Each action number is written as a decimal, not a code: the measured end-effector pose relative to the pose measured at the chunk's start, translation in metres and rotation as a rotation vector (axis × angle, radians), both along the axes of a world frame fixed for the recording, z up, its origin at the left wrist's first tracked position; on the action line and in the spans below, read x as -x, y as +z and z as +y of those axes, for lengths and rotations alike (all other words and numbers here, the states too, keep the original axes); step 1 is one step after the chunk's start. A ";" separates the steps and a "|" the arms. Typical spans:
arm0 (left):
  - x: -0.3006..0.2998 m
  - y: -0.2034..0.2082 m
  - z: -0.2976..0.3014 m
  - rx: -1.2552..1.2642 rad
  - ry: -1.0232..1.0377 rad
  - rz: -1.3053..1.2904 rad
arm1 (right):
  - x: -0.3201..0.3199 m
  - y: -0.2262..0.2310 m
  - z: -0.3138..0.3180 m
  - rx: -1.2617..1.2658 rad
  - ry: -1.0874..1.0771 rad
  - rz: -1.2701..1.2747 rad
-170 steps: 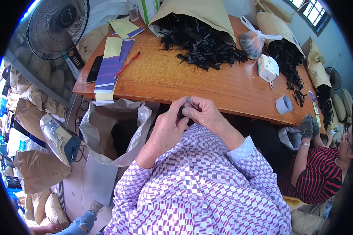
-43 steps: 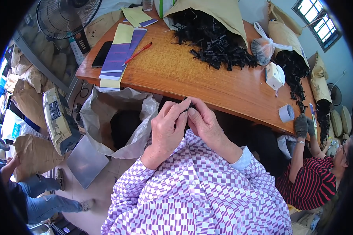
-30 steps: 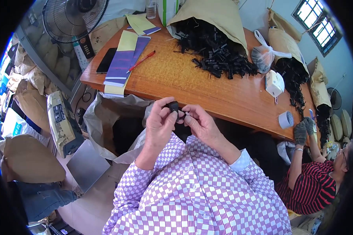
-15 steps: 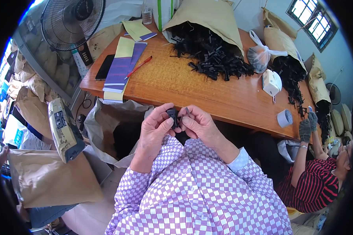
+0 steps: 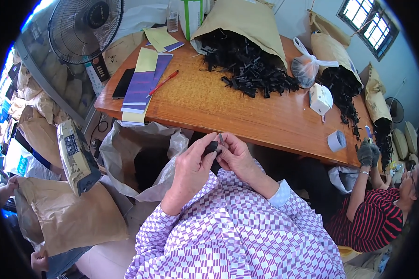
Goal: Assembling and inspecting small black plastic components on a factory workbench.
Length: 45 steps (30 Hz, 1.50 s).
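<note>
My left hand (image 5: 190, 165) is closed round a small black plastic part (image 5: 211, 148), held over my lap just in front of the table edge. Close beside it, my right hand (image 5: 236, 157) pinches a thin dark strip (image 5: 221, 138), perhaps a small blade; its exact kind is too small to tell. The right fingertips come right up to the black part, and fingers hide much of both pieces. Beyond my hands, a heap of similar black plastic parts (image 5: 260, 76) spills from a brown paper sack (image 5: 246, 21) onto the wooden table (image 5: 191, 100).
A lined open sack (image 5: 121, 153) stands below the table at left. Booklets (image 5: 142, 83), a red pen (image 5: 163, 83), a phone (image 5: 124, 83), a tape roll (image 5: 336, 141) and a tissue pack (image 5: 319, 99) lie on the table. A gloved co-worker (image 5: 375, 209) works at right; another person's hands hold a paper sack (image 5: 79, 218).
My hands have come slightly down, and my left hand has turned, tilting the black part. At left, the other person's paper sack has shifted. The co-worker's gloved hands have moved a little.
</note>
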<state>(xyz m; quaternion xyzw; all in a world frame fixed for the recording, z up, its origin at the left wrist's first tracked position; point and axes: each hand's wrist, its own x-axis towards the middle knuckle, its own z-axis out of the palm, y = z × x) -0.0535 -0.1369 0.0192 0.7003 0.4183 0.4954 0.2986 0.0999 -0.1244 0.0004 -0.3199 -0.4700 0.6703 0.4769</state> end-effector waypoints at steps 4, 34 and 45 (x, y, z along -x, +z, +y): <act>-0.005 -0.002 -0.004 -0.071 0.056 0.120 | 0.005 -0.005 -0.006 -0.064 -0.074 -0.081; -0.004 -0.011 -0.003 0.284 -0.193 0.080 | -0.011 -0.014 -0.010 -0.097 -0.190 -0.185; -0.002 -0.032 0.005 0.349 -0.234 -0.254 | -0.008 -0.006 -0.015 -0.064 -0.093 -0.195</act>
